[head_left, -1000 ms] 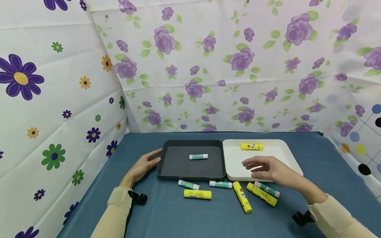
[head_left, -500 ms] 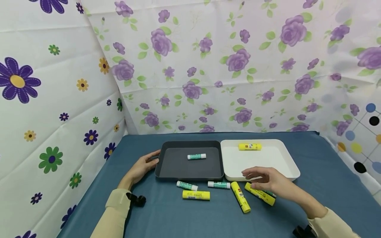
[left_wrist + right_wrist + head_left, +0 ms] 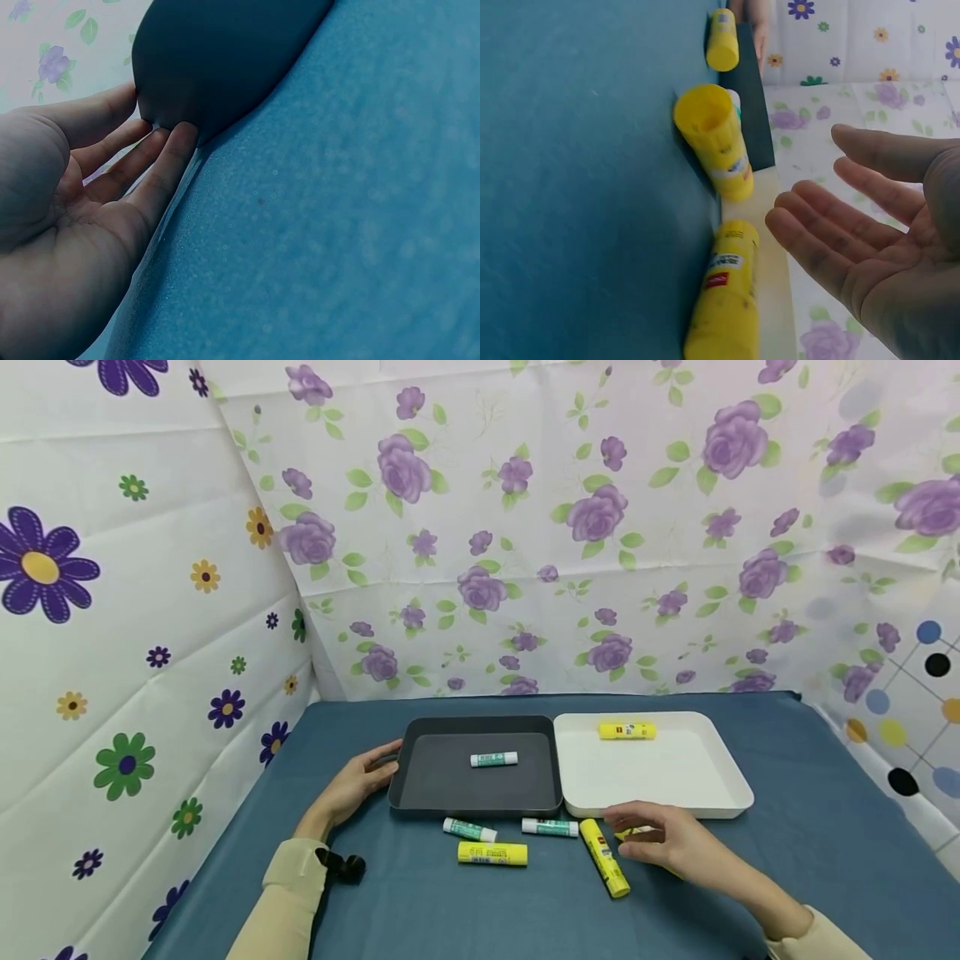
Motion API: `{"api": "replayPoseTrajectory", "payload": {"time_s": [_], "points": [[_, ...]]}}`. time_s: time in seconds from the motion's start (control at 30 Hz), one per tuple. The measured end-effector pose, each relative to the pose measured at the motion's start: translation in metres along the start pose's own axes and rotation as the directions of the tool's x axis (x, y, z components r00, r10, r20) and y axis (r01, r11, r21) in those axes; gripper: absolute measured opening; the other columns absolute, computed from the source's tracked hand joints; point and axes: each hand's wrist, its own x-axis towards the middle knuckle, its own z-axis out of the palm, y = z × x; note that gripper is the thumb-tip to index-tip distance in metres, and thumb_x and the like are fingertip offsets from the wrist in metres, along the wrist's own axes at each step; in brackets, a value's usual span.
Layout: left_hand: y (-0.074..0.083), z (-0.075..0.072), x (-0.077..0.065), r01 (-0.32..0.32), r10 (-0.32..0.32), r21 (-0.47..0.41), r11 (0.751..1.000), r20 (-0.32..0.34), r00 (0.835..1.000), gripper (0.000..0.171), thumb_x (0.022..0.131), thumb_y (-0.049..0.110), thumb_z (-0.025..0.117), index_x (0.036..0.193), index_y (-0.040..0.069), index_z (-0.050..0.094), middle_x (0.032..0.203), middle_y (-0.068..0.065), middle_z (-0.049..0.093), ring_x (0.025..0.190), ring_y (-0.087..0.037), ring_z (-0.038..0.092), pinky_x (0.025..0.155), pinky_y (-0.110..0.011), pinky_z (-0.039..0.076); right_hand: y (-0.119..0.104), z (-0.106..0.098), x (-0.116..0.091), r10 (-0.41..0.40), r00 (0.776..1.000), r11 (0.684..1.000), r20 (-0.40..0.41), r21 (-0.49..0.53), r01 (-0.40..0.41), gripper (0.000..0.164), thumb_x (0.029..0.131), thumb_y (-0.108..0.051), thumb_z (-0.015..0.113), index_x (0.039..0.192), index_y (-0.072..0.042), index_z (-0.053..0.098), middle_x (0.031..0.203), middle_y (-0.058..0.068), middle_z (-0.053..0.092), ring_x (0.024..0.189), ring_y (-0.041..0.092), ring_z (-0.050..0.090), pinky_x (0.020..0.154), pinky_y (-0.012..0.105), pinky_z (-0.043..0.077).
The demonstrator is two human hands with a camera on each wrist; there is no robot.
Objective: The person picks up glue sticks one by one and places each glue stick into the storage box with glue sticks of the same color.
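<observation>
My left hand [image 3: 352, 789] touches the left side of the dark grey tray [image 3: 420, 806] with its fingertips, the fingers nearly straight. In the left wrist view, fingertips [image 3: 182, 135] rest against the tray's corner. Above a yellow glue stick [image 3: 724, 292] hovers my right hand [image 3: 675, 843], fingers loosely bent and apart, holding nothing. In the head view that hand covers most of this stick and hides the green one beside it. Just to its left lies another yellow glue stick [image 3: 604, 858], at a slant.
A green-and-white glue stick [image 3: 493, 760] lies in the dark tray. The white tray [image 3: 652, 777] adjoins it, with a yellow glue stick [image 3: 627, 731] inside. Before the trays are two green-and-white sticks, one being this stick [image 3: 550, 828], and a yellow stick [image 3: 492, 853].
My right hand has moved down and toward me, from over the white tray to over the glue sticks at its front. The left hand has stayed at the dark tray. The view has shifted slightly.
</observation>
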Motion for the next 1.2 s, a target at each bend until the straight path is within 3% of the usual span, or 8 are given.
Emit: {"api": "replayPoseTrajectory", "payload": {"time_s": [0.4, 0.9, 1.2], "points": [[0.002, 0.000, -0.001, -0.001, 0.001, 0.004, 1.000, 0.002, 1.000, 0.056, 0.103, 0.020, 0.055, 0.154, 0.015, 0.034, 0.157, -0.009, 0.031, 0.138, -0.030, 0.040, 0.112, -0.045, 0.038, 0.005, 0.015, -0.002, 0.033, 0.998, 0.995, -0.053, -0.089, -0.038, 0.044, 0.092, -0.020, 0.070, 0.133, -0.007, 0.059, 0.131, 0.017, 0.059, 0.117, 0.036, 0.058, 0.090, 0.036, 0.056], [0.003, 0.001, -0.003, 0.004, -0.004, -0.002, 1.000, -0.004, 1.000, 0.056, 0.103, 0.019, 0.054, 0.155, 0.015, 0.033, 0.157, -0.008, 0.031, 0.138, -0.028, 0.041, 0.110, -0.040, 0.041, 0.005, 0.029, 0.000, 0.060, 0.990, 0.987, -0.128, -0.142, -0.078, 0.044, 0.088, -0.018, 0.074, 0.130, -0.010, 0.062, 0.127, 0.012, 0.061, 0.110, 0.031, 0.062, 0.083, 0.029, 0.058], [0.001, 0.001, -0.001, 0.010, -0.010, -0.002, 1.000, -0.002, 1.000, 0.055, 0.103, 0.019, 0.054, 0.154, 0.016, 0.035, 0.157, -0.006, 0.032, 0.138, -0.026, 0.041, 0.111, -0.041, 0.039, 0.000, 0.041, 0.003, 0.112, 0.978, 0.947, -0.175, -0.279, -0.159, 0.044, 0.085, -0.021, 0.078, 0.126, -0.011, 0.065, 0.119, 0.004, 0.064, 0.099, 0.020, 0.064, 0.074, 0.026, 0.058]]}}
